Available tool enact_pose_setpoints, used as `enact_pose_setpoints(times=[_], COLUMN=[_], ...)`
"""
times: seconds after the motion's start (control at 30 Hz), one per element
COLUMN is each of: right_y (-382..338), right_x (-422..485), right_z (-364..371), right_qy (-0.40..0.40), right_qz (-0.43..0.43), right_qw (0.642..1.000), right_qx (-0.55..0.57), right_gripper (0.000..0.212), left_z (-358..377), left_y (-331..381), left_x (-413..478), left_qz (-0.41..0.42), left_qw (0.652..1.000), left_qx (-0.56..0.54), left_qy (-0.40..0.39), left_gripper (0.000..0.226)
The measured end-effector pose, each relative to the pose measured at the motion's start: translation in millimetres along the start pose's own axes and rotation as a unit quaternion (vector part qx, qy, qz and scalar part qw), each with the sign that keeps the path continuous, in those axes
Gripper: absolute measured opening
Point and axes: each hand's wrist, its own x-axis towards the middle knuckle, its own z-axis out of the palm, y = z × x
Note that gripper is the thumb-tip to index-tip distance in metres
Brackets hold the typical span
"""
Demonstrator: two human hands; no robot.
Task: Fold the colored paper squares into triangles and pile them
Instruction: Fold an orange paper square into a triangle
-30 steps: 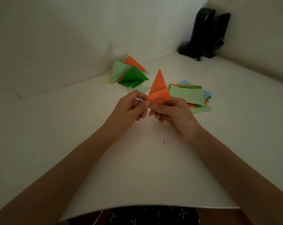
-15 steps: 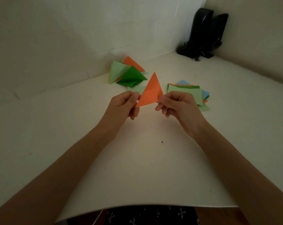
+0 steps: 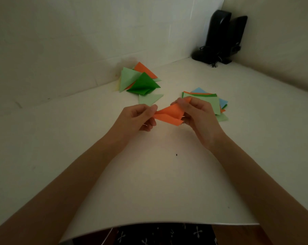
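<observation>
White table [image 3: 149, 183]: triangles [image 3: 142, 84], squares [image 3: 208, 103], speakers [image 3: 222, 36]

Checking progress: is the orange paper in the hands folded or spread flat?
Folded: the orange paper shows a crease and layered flaps, pinched between left hand and right hand.

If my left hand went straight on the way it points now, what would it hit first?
Past the orange paper it pinches, your left hand would probably meet the right hand first; the stack of squares lies beyond, though depth is unclear.
</observation>
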Motion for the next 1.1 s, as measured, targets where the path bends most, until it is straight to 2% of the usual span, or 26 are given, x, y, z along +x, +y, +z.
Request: enact_pose_setpoints(times=[0.13, 0.33, 0.43, 0.53, 0.63, 0.73, 0.8, 0.87, 0.93, 1.1], right_y=[1, 4, 2, -1, -1, 1, 4, 10, 12, 13], right_x=[1, 3, 3, 4, 1, -3, -2, -2, -4, -5], right_z=[-1, -3, 0, 2, 2, -1, -1, 1, 6, 15], right_qy=[0.018, 0.044, 0.046, 0.049, 0.000, -0.057, -0.110, -0.146, -0.152, -0.082], right_qz=[0.001, 0.054, 0.065, 0.084, 0.047, -0.014, -0.046, -0.061, -0.087, -0.097], right_qw=[1.000, 0.997, 0.996, 0.991, 0.997, 0.998, 0.992, 0.984, 0.975, 0.988], right_qx=[0.020, 0.022, 0.036, 0.095, 0.067, -0.002, -0.042, -0.086, -0.136, -0.089], right_gripper=[0.022, 0.020, 0.022, 0.027, 0.012, 0.060, 0.071, 0.065, 0.050, 0.021], left_z=[-1, -2, -1, -2, -1, 0, 0, 2, 5, 11], left_y=[0, -1, 0, -2, -5, -6, -6, -5, -4, -1], left_x=[0, 0, 0, 2, 3, 3, 4, 3, 2, -2], left_qz=[0.000, 0.043, 0.065, 0.073, 0.046, 0.007, -0.006, -0.013, -0.015, -0.006], left_qw=[1.000, 0.997, 0.994, 0.991, 0.993, 0.997, 0.995, 0.993, 0.993, 0.995], left_qx=[0.014, 0.043, 0.080, 0.114, 0.099, 0.014, -0.027, -0.051, -0.068, -0.091], left_qy=[-0.019, -0.056, -0.035, 0.016, 0.052, 0.082, 0.099, 0.104, 0.093, 0.045], left_gripper=[0.010, 0.019, 0.014, 0.017, 0.018, 0.019, 0.019, 0.018, 0.017, 0.016])
